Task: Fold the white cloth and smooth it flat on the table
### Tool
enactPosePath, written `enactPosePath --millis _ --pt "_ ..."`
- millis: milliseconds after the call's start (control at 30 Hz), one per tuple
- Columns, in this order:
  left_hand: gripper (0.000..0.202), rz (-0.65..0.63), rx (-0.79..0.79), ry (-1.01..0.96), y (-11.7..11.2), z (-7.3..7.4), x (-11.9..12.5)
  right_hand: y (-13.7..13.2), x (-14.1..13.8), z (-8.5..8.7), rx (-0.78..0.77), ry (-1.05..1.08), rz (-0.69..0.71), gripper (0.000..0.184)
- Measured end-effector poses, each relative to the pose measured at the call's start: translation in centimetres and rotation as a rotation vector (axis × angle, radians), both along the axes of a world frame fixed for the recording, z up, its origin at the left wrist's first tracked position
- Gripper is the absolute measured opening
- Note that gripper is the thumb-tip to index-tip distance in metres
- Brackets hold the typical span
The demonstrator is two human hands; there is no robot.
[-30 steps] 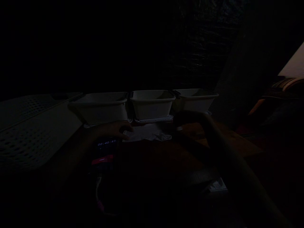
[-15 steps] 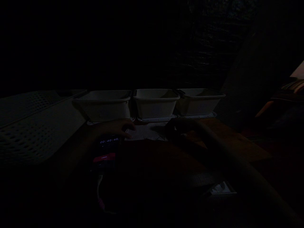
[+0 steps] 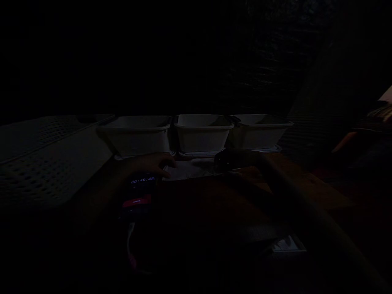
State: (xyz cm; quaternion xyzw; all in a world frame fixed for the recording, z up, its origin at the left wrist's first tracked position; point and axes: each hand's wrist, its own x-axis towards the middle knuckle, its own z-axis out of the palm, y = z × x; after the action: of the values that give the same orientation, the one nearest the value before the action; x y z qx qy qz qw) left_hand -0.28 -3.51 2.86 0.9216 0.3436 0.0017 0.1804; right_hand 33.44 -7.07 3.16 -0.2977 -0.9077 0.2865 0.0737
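The view is very dark. A pale flat sheet, perhaps paper or cloth point(image 3: 190, 169), lies on the wooden table in front of me. At its left end rests my left hand point(image 3: 154, 163), thumb and fingers apart and touching the edge. My right hand point(image 3: 225, 160) is over the sheet's right end with its fingers bent together; what they hold, if anything, is lost in shadow. Beneath my left wrist a lit phone point(image 3: 137, 200) shows a running timer, with a pale cable point(image 3: 129, 239) at its lower end.
Three white tubs point(image 3: 203, 136) stand in a row behind the sheet. To the left is a pale perforated basket or crate point(image 3: 55, 163). A small shiny packet-like thing point(image 3: 288, 243) lies at the lower right. Part of another person point(image 3: 346, 141) shows at the far right.
My right hand has shifted slightly up and turned at the right end of the sheet. My left hand stays in place. The picture is darker and has moved slightly.
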Motion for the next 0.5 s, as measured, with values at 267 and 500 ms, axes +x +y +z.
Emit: enactPosePath --millis 267,500 --pt "0.046 -0.020 -0.002 -0.013 0.1 -0.1 0.0 -0.2 -0.9 -0.2 -0.170 0.035 -0.158 0.027" --pt "0.045 -0.015 -0.007 -0.017 0.3 -0.2 -0.1 0.5 -1.1 -1.7 -0.280 0.088 -0.202 0.031"
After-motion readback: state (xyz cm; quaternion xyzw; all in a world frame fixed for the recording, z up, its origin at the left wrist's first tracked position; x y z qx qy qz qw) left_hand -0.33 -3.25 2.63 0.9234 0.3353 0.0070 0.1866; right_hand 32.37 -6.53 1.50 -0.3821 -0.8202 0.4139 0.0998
